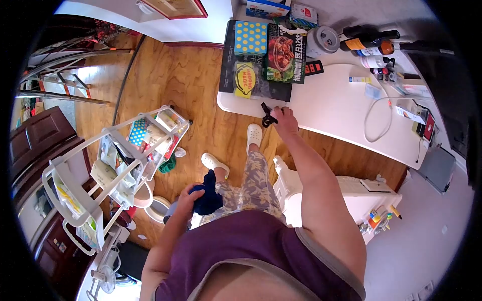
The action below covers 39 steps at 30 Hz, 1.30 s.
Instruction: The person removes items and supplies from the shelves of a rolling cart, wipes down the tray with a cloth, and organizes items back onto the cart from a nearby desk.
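A bunched dark-blue cloth [208, 196] hangs from my left hand [189, 198], whose fingers are closed on it in front of my left thigh. My right hand [285, 120] reaches forward to the front edge of the white table [331, 108]. Its fingers are pinched on a black claw clip [268, 115], which sticks out to the left over the edge. Just beyond it lie a black box [285, 52] with a food picture and a yellow packet [245, 80].
A white tiered trolley [108, 170] full of goods stands at left, beside a round bin [158, 208]. Bottles [369, 42], a lidded canister [323, 41] and a white cable [369, 118] are on the table. A white cabinet [326, 195] stands right of my legs.
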Tool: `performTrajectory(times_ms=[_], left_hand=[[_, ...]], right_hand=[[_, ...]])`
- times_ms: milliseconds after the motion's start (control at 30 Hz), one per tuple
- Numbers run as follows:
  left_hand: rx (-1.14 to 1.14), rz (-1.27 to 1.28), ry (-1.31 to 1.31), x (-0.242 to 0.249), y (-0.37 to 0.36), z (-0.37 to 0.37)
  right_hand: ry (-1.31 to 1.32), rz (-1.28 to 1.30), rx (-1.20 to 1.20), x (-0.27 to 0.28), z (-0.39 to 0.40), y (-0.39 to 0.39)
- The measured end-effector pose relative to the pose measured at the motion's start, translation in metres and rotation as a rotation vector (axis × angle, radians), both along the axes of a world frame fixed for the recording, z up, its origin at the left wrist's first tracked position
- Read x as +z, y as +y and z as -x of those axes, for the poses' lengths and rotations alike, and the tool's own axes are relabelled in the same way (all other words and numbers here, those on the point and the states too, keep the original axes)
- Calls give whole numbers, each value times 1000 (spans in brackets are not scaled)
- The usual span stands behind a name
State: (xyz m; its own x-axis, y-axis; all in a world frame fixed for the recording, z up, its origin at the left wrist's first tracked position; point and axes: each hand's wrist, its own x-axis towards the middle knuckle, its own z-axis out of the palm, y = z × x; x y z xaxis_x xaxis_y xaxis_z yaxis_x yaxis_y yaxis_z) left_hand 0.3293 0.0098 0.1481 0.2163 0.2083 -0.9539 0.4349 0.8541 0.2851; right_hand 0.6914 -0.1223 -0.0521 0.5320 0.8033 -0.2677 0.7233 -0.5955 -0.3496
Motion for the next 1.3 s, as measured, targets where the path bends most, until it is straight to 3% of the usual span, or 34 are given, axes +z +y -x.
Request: performTrajectory(times_ms=[333,467,800,1300], left_hand=[[-34,-40,-4,3,6,-10],[-20,15,-12,-4,3,-10],[-68,-4,-1,-1,6,-11],[-39,-24,-36,5,5,2]], right_hand=[[52,-103,-173,30,5,-13],[121,131,-16,31,25,-28],[21,162,102,6,27,-32],[220,33,-246,28,13,2]])
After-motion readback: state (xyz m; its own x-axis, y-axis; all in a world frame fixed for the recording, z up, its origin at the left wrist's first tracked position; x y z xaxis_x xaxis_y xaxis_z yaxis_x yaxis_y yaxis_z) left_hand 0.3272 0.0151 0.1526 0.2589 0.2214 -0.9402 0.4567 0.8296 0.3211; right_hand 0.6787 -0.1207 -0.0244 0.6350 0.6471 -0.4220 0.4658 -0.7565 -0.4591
